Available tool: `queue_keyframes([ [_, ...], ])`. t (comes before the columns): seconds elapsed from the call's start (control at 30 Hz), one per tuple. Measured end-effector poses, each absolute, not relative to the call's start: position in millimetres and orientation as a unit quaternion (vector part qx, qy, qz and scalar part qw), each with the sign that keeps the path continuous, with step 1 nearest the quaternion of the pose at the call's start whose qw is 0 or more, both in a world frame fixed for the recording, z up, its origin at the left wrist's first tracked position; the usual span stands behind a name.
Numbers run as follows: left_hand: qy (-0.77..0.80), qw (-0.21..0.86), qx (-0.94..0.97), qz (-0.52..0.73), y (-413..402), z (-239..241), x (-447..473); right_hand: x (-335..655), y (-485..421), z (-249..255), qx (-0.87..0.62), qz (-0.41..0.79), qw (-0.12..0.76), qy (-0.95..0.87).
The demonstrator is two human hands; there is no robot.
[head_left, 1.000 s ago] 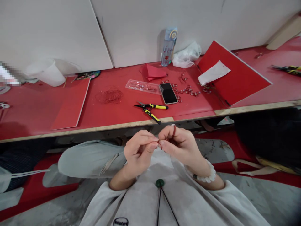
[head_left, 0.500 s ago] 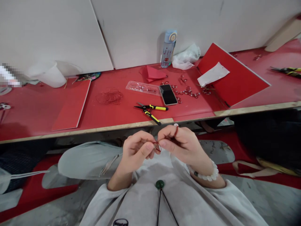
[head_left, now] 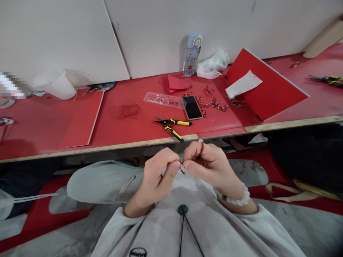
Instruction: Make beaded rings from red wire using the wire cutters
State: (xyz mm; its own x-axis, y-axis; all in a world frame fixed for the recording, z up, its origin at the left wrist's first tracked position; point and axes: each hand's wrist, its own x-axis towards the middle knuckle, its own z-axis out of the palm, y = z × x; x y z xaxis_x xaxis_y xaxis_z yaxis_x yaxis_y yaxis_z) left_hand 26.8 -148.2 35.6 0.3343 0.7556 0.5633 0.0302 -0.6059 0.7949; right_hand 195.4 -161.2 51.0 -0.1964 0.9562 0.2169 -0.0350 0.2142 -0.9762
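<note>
We see a small red ring (head_left: 182, 167) just below the middle of the frame, pinched where our two hands meet above our lap. Our left hand (head_left: 158, 175) has its thumb and forefinger closed on the ring's left side, the other fingers curled under. Our right hand (head_left: 207, 164) presses its thumb and forefinger against the ring's right side, and a bit of red wire (head_left: 201, 147) loops over that forefinger near its top knuckle. How the wire joins the ring we cannot tell, as the fingers hide it. A white bead bracelet (head_left: 235, 200) sits on the right wrist.

Just above the hands runs the near edge of the red table (head_left: 40, 132). The yellow-handled cutters (head_left: 171, 125) lie closest, near that edge, with their blades pointing left. Right of them and a little higher lies a black phone (head_left: 192, 107), and a clear plastic tray (head_left: 163, 99) touches its upper left corner. Small red rings (head_left: 214, 103) are scattered right of the phone. A tangle of red wire (head_left: 125, 109) lies left of the tray. Further up the frame, a blue water bottle (head_left: 192, 54) stands against the white wall, with a crumpled plastic bag (head_left: 213, 64) just beside it.
</note>
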Motion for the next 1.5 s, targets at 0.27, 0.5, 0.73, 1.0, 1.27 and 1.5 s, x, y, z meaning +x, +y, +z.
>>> queue_keyframes([
  [0.27,0.178,0.322,0.771,0.52,-134.6,29.7,23.6,196.6,-164.4,58.7,-0.386,0.603,0.455,-0.53],
  [0.5,0.18,0.291,0.768,0.542,-137.7,25.9,23.1,193.5,-164.4,63.1,-0.385,0.672,0.411,-0.481],
  [0.73,0.237,0.273,0.747,0.559,-136.2,21.7,23.6,210.9,-147.6,49.5,-0.385,0.431,0.488,-0.654],
  [1.0,0.285,0.334,0.702,0.561,-143.9,20.0,21.6,216.7,-145.7,38.7,-0.414,0.247,0.46,-0.745],
  [1.27,0.275,0.346,0.704,0.555,-144.8,24.3,23.8,197.2,-152.6,46.0,-0.407,0.494,0.571,-0.514],
  [1.5,0.275,0.349,0.719,0.534,-144.0,24.1,23.2,196.2,-152.0,47.3,-0.367,0.555,0.592,-0.456],
])
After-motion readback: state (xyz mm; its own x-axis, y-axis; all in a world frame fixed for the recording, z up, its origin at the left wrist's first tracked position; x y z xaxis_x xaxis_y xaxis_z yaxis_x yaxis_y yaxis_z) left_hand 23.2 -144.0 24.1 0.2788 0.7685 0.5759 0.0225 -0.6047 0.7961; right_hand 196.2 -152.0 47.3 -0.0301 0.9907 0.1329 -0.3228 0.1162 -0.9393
